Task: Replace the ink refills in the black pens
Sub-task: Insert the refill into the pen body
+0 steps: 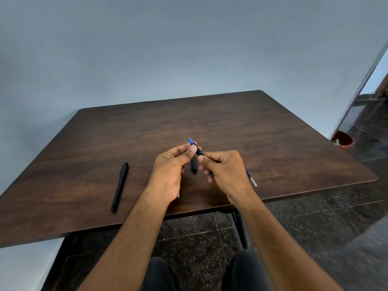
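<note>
Both hands are meeting over the middle of the dark wooden bench [273, 143], working on one black pen [199, 152] held in the air between them. The left hand [170, 171] is pinching the front section of that pen between thumb and fingertips, just behind a blue refill tip [190, 141] that is sticking out and pointing away from the person. The right hand [225, 169] is curling its fingers around the rear barrel, with the thumb lying along the top. A black cap [194, 165] is lying on the bench just under the gap between the two hands. A second black pen [119, 186], capped, is lying well to the left, angled toward the near edge. A loose refill [252, 179], blue with a pale end, is showing partly from behind the right wrist. Another thin pale piece is peeking out beside the left wrist; what it is cannot be told.
</note>
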`<action>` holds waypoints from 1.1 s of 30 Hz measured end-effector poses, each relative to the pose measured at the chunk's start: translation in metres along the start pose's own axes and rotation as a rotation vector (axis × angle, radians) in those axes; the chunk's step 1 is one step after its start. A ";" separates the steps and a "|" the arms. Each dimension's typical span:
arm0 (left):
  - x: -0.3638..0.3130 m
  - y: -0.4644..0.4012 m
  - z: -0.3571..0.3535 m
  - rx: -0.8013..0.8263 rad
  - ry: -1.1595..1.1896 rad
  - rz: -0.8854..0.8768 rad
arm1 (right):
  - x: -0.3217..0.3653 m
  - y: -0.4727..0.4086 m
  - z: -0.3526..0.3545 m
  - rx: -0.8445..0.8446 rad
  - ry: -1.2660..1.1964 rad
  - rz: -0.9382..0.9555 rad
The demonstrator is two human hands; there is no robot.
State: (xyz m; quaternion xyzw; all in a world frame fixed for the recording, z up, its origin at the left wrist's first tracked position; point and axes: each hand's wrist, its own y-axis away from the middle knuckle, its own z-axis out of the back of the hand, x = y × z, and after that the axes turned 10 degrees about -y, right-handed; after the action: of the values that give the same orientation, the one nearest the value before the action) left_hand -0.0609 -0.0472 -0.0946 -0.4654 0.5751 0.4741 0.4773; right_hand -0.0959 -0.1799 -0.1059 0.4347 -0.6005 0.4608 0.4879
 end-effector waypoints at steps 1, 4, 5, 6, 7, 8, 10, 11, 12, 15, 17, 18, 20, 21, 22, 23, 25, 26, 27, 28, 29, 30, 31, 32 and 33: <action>-0.001 -0.001 0.000 -0.017 0.013 0.013 | 0.000 0.000 -0.001 0.005 -0.003 0.003; -0.001 -0.002 0.001 -0.009 0.049 0.020 | 0.000 0.000 -0.003 0.015 -0.013 -0.001; -0.001 -0.002 0.001 0.010 0.050 0.010 | 0.000 0.000 -0.003 0.012 -0.015 -0.001; -0.001 -0.002 0.002 0.032 0.038 -0.007 | -0.001 0.000 -0.003 0.008 -0.013 -0.001; -0.002 -0.002 0.003 0.057 0.019 -0.023 | -0.001 0.000 -0.003 0.004 -0.013 -0.004; -0.003 -0.003 0.005 0.085 -0.007 -0.038 | -0.001 0.000 -0.003 0.002 -0.014 -0.008; -0.004 -0.005 0.008 0.123 -0.057 -0.066 | 0.000 0.000 -0.003 0.001 -0.013 -0.016; -0.004 -0.006 0.010 0.126 -0.067 -0.072 | 0.000 0.000 -0.003 0.002 -0.012 -0.018; -0.004 -0.007 0.010 0.121 -0.064 -0.073 | 0.000 0.000 -0.003 0.002 -0.012 -0.019; -0.006 -0.007 0.009 0.062 -0.047 -0.051 | 0.001 -0.001 -0.004 0.002 -0.019 -0.018; -0.007 -0.007 0.008 0.021 -0.042 -0.039 | 0.001 -0.001 -0.004 0.004 -0.024 -0.016; -0.008 -0.007 0.007 -0.002 -0.037 -0.034 | 0.001 -0.001 -0.004 0.005 -0.024 -0.013; -0.008 -0.009 0.006 -0.031 -0.031 -0.016 | 0.000 -0.001 -0.004 0.010 -0.029 -0.006; -0.008 -0.009 0.005 -0.040 -0.040 -0.004 | 0.000 -0.001 -0.004 0.015 -0.032 -0.003; -0.009 -0.009 0.005 -0.042 -0.052 0.002 | -0.001 0.000 -0.004 0.020 -0.036 0.001; -0.009 -0.008 0.004 -0.033 -0.065 0.002 | -0.001 0.000 -0.004 0.022 -0.039 0.004; -0.009 -0.007 0.004 0.019 -0.088 -0.005 | -0.002 0.000 -0.004 0.022 -0.039 0.011; -0.010 -0.007 0.004 0.056 -0.098 -0.007 | -0.003 -0.001 -0.003 0.020 -0.036 0.011; -0.012 -0.006 0.005 0.092 -0.103 -0.004 | -0.003 -0.001 -0.003 0.018 -0.034 0.009; -0.013 -0.006 0.007 0.124 -0.101 -0.004 | -0.003 -0.001 -0.003 0.015 -0.035 0.005; -0.014 -0.006 0.009 0.150 -0.093 -0.005 | -0.004 -0.002 -0.003 0.012 -0.036 0.000; -0.014 -0.006 0.012 0.163 -0.093 -0.011 | -0.005 -0.002 -0.002 0.009 -0.035 -0.005; -0.014 -0.006 0.014 0.161 -0.109 -0.022 | -0.005 -0.003 -0.003 0.007 -0.033 -0.011; -0.013 -0.006 0.015 0.146 -0.136 -0.036 | -0.005 -0.003 -0.003 0.006 -0.036 -0.016; -0.013 -0.006 0.015 0.123 -0.156 -0.047 | -0.006 -0.003 -0.004 0.006 -0.045 -0.019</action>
State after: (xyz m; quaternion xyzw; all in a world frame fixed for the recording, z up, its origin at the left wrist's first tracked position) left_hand -0.0517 -0.0318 -0.0842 -0.4103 0.5530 0.4614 0.5595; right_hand -0.0916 -0.1764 -0.1107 0.4522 -0.6058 0.4480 0.4773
